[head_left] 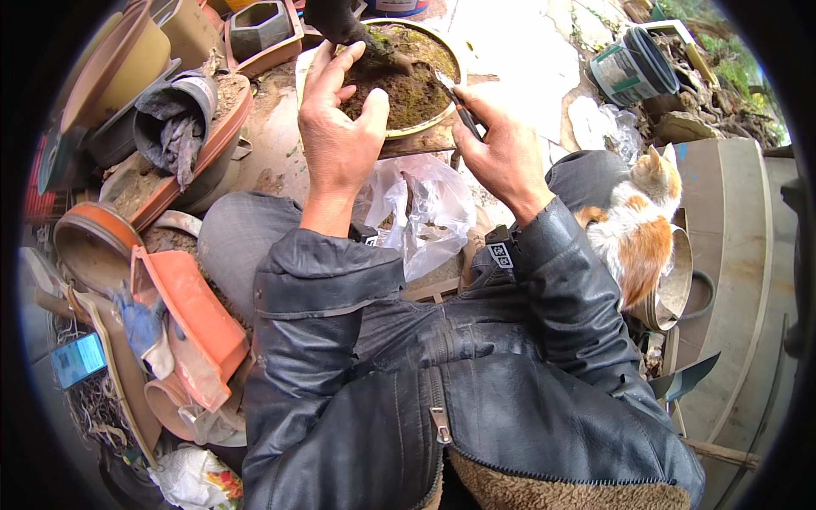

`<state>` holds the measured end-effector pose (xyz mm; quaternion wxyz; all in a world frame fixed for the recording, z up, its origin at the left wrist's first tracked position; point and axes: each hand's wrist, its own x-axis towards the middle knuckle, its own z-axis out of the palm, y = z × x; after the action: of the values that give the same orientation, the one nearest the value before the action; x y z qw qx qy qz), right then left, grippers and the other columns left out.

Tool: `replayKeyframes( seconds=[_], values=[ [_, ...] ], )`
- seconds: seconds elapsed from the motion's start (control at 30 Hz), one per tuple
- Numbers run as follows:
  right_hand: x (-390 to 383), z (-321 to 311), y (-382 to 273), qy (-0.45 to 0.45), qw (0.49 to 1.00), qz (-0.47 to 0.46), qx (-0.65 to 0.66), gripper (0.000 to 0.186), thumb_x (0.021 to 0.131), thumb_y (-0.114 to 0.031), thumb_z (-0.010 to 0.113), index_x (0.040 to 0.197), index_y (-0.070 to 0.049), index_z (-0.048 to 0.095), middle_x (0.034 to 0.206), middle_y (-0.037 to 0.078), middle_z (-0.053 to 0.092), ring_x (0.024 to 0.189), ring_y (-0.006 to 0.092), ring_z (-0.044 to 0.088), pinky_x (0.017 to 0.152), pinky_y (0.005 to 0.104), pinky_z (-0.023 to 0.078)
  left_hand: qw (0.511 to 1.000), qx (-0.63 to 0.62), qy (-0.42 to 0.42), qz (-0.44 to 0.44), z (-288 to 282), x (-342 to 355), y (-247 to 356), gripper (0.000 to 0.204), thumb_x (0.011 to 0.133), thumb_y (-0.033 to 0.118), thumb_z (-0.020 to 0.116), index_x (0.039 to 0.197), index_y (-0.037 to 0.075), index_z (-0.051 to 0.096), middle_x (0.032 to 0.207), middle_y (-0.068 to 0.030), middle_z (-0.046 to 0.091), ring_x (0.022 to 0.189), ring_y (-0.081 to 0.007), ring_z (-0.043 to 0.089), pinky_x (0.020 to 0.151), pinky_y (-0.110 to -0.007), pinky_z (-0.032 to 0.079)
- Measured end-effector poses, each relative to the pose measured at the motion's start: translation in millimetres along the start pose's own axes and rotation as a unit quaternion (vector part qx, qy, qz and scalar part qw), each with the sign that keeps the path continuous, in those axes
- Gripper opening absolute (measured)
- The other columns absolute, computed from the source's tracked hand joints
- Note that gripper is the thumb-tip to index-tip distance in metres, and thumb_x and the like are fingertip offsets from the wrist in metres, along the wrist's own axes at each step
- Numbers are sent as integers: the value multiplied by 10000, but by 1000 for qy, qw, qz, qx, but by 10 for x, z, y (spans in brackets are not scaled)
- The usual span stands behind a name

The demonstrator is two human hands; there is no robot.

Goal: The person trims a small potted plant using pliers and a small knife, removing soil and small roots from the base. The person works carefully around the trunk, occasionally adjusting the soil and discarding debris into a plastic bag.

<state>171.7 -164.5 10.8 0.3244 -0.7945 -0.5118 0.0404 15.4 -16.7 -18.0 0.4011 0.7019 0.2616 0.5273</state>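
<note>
At twelve o'clock a shallow round pot [442, 115] of mossy soil held a dark trunk [344, 24]. The left hand [338, 136] lay at the pot's nine o'clock rim, fingers spread wide against it and gripping nothing, while the right hand [501, 153] was closed around a slim dark tool [459, 106] whose tip met the soil. An orange-and-white cat [642, 225] sat at three o'clock, a clear plastic bag [421, 212] lying below the pot.
</note>
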Motion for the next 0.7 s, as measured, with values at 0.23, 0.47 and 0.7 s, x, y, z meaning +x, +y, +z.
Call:
replayKeyframes(
  seconds=[0.23, 0.47, 0.7],
  values=[
    [22, 28, -11, -22, 1000, 16, 7, 476, 956, -223, 722, 1416, -101, 713, 1034, 161, 804, 784, 214, 746, 758, 345, 586, 1000, -4, -3, -7, -6, 3, 3, 524, 846, 10, 707, 1369, 23, 711, 1544, -193, 599, 1325, -301, 659, 1015, -390, 580],
    [19, 54, 22, -2, 1000, -2, 14, 478, 952, -224, 736, 1415, -109, 716, 1046, 151, 807, 770, 213, 734, 740, 346, 579, 1000, 6, -4, -5, -6, -1, -9, 527, 849, 15, 710, 1376, 32, 711, 1551, -199, 591, 1332, -305, 656, 1021, -389, 579],
    [21, 24, 8, -6, 1000, 3, 8, 474, 953, -225, 741, 1410, -102, 719, 1024, 154, 805, 775, 224, 744, 746, 353, 585, 1000, 3, -2, 0, 2, 5, 6, 517, 852, 23, 712, 1369, 39, 718, 1547, -200, 594, 1336, -304, 653, 1015, -385, 581]
  ],
)
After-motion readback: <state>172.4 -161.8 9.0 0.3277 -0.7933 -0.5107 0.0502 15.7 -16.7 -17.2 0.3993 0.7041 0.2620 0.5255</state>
